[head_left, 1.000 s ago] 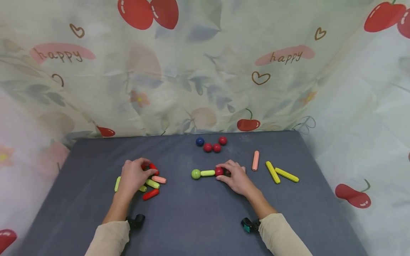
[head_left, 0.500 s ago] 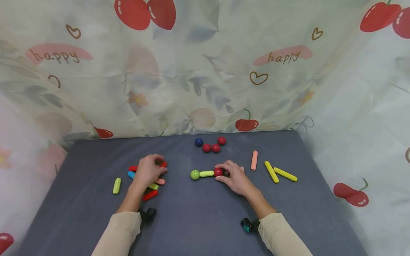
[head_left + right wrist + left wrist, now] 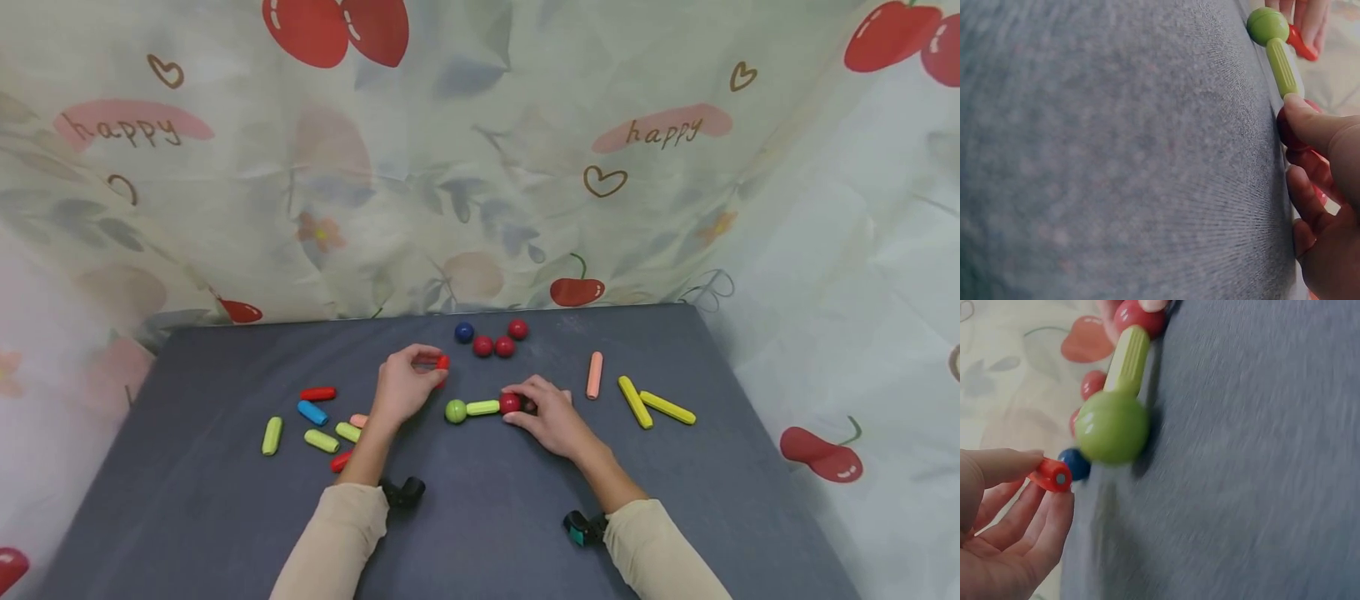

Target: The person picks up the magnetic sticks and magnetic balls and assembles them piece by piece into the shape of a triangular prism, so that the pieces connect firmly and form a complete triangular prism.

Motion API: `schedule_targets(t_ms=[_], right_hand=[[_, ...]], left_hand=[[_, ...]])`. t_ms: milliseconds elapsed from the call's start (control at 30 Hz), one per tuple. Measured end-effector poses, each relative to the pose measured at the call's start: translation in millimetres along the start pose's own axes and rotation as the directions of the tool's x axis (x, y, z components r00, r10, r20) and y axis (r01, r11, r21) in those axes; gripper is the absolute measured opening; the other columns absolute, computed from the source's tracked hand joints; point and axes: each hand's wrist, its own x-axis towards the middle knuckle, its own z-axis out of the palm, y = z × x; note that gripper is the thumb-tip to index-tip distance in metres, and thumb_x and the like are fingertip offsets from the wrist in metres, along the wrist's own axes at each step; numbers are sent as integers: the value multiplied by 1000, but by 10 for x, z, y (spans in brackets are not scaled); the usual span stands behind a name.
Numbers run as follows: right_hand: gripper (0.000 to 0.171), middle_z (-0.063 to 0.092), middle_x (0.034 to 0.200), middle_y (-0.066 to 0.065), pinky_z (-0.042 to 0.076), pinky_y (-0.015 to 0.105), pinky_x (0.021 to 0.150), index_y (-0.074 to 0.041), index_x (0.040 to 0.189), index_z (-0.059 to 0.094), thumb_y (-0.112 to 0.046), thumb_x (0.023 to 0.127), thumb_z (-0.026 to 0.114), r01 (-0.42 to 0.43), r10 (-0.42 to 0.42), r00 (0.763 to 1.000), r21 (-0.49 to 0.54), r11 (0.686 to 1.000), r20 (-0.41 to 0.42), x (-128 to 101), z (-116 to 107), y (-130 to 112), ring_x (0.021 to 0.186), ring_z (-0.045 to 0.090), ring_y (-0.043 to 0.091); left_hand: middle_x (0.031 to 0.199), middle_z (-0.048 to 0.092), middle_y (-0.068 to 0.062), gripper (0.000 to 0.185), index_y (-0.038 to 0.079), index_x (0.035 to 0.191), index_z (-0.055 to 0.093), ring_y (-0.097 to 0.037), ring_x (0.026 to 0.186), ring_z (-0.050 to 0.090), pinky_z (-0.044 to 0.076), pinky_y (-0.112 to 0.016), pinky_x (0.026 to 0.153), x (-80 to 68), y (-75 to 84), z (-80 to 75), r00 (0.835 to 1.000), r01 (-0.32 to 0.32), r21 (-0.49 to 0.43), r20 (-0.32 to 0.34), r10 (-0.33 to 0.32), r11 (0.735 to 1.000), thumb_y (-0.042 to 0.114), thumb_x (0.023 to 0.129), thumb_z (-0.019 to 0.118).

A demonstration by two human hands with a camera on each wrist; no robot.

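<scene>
A chain lies mid-table: a green ball [image 3: 455, 411], a lime stick [image 3: 483, 407] and a red ball [image 3: 512, 403]. My right hand [image 3: 547, 412] grips the red ball [image 3: 1286, 128] at the chain's right end. My left hand [image 3: 405, 383] hovers just left of the green ball [image 3: 1112, 428] and pinches a short red stick [image 3: 442, 364] between thumb and fingers; the stick's end [image 3: 1054, 475] shows in the left wrist view. The lime stick [image 3: 1127, 359] and green ball [image 3: 1267, 25] appear in both wrist views.
Several loose sticks, among them red [image 3: 318, 393], blue [image 3: 312, 412] and lime [image 3: 272, 435], lie at the left of the grey table [image 3: 465, 517]. A blue ball [image 3: 464, 332] and red balls [image 3: 493, 346] sit at the back. A peach stick [image 3: 595, 375] and two yellow sticks [image 3: 649, 405] lie right.
My left hand has lifted a red stick from the left pile and carried it right, toward the green ball. The right hand has stayed on the red ball.
</scene>
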Motion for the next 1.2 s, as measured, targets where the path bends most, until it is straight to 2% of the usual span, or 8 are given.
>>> schedule_targets(t_ms=[200,400,533,767,933,1100,1200], right_hand=[[40,60,99,-7,25,34,76,-21,127,72,-32,89,80,3,-3,1000,-5,1000,-8,-9,11,-6,85,51,8],[40,61,100,-7,25,34,76,-22,127,72,-31,89,80,-5,5,1000,-12,1000,-5,-4,8,-15,85,52,8],[39,61,100,-7,26,35,76,-22,126,72,-30,89,80,-11,11,1000,-16,1000,-11,-9,-5,-20,85,52,8],[39,60,99,-8,25,34,75,-23,127,71,-34,90,78,-29,29,999,-58,998,14,0,6,-46,83,50,8],[41,58,95,-8,25,35,76,-24,127,71,-37,89,79,-44,49,998,-114,993,34,8,-23,-86,82,49,9],[43,59,97,-7,27,35,78,-24,128,69,-43,90,77,-55,66,993,-114,992,94,50,-128,-121,85,50,9],[44,63,104,-3,37,34,83,-20,130,69,-44,93,74,-44,51,995,-79,996,84,141,-203,-122,87,52,10]], left_hand=[[109,78,-3,29,18,114,74,-17,91,74,58,-31,73,3,19,206,999,14,-8,38,-13,1000,22,87,82],[104,78,-1,28,18,112,74,-14,85,72,57,-31,72,-24,5,293,998,27,4,49,-27,1000,23,86,83],[105,78,-2,28,18,113,74,-14,87,72,58,-32,75,-53,-13,331,998,33,-9,62,-32,999,25,87,82],[114,76,-1,38,19,122,71,-16,96,71,59,-36,83,-187,-19,275,993,37,6,111,-37,999,30,88,82],[121,74,0,52,16,129,68,-16,101,69,58,-38,88,-353,-18,205,990,-2,59,143,-6,998,29,83,87],[119,74,-3,49,14,127,69,-17,100,70,59,-39,89,-447,-36,202,994,-12,80,109,3,997,20,81,88],[116,75,-4,45,14,123,71,-17,98,72,60,-38,88,-467,-47,215,997,-2,73,78,-3,997,16,81,87]])
